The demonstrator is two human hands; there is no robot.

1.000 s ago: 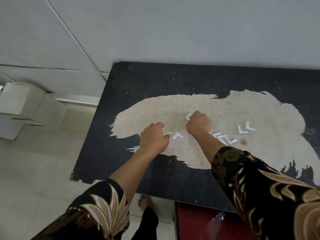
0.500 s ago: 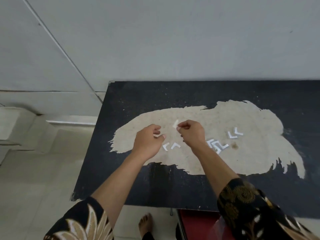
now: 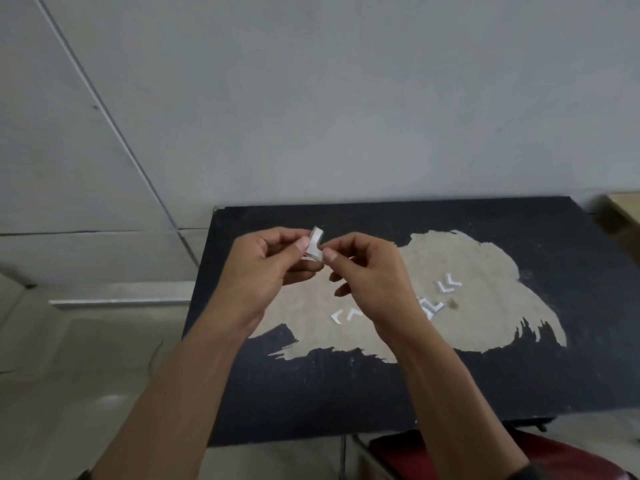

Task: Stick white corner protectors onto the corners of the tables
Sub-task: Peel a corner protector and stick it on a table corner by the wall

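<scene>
One white corner protector [image 3: 316, 244] is being held up above the black table [image 3: 363, 393], clear of its surface. The left hand [image 3: 263, 268] is pinching it between thumb and fingers. The right hand [image 3: 370, 271] is pinching its lower edge, possibly at a backing strip, though that is too small to tell. The spare protectors [image 3: 448, 285] are lying loose on the table's pale patch [image 3: 485, 306], under and beside the hands.

Corner protector [image 3: 316, 244]: lower end tucked behind left hand [image 3: 263, 268] and right hand [image 3: 367, 271], only upper bend showing. Backing on or off: too small to tell. Loose protectors [image 3: 434, 306] partly under right wrist, count unclear. Table [image 3: 519, 393] runs off right edge. Red seat [image 3: 571, 455] cut by bottom edge. Tan slab [image 3: 627, 209] top right, clipped, unidentifiable.
</scene>
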